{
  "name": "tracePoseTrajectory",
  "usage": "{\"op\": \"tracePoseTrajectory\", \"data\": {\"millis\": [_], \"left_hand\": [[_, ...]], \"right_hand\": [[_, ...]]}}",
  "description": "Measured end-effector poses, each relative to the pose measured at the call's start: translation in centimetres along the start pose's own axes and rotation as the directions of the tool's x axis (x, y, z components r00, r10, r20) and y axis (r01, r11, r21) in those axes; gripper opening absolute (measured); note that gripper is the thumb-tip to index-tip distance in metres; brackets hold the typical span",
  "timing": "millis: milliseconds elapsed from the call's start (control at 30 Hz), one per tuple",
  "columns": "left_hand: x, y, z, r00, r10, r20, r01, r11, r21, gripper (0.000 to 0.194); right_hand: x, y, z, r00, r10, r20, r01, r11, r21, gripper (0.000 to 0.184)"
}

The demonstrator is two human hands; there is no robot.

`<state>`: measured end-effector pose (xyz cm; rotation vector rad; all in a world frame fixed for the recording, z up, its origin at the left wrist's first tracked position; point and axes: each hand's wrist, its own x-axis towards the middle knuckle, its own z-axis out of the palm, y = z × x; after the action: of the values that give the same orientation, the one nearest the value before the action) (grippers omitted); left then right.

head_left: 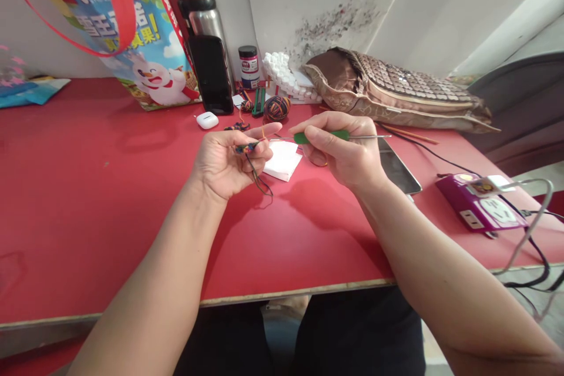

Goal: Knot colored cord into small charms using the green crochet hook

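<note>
My left hand (229,161) pinches a small multicoloured piece of crochet work (247,147), its index finger stretched out with yarn over it. Dark yarn ends (261,181) dangle below the piece. In my right hand (346,150) is a crochet hook with a green handle (328,137); its thin metal tip points left toward the work, and a metal shaft sticks out to the right. Whether the tip is inside a stitch is too small to tell. Behind the hands lies a ball of multicoloured yarn (277,108). Folded white paper (282,160) rests on the table beneath them.
On the red table (132,205) stand a printed bag (154,64), a steel flask (207,23), a phone (212,73) and a jar (249,67). A white earbud case (207,120) lies leftward. Rightward are a brown beaded bag (396,85), a tablet (399,170) and a purple power strip (480,202) with cables.
</note>
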<state>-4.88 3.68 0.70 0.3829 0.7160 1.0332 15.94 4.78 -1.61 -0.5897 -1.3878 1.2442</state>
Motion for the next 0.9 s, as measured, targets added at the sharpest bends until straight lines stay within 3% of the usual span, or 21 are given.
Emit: {"op": "tracePoseTrajectory", "data": {"millis": [133,433,600,900], "left_hand": [[0.1,0.1,-0.3,0.999,-0.039,-0.003,0.039,0.999,-0.024,0.041],[0.2,0.1,-0.3,0.997,-0.072,0.016,0.073,0.997,-0.02,0.038],[-0.1,-0.5,0.5,0.993,0.064,-0.098,-0.054,0.994,0.094,0.032],[0.1,-1.8,1.3,0.951,0.285,-0.12,-0.255,0.942,0.218,0.03]], "right_hand": [[0.1,0.0,-0.3,0.999,-0.029,0.035,0.029,1.0,0.004,0.011],[0.2,-0.3,-0.7,0.999,0.042,0.035,-0.043,0.998,0.035,0.012],[0.4,0.0,0.0,0.995,0.094,0.029,-0.097,0.986,0.137,0.021],[0.0,1.5,2.0,0.987,0.143,-0.078,-0.114,0.949,0.295,0.03]]}}
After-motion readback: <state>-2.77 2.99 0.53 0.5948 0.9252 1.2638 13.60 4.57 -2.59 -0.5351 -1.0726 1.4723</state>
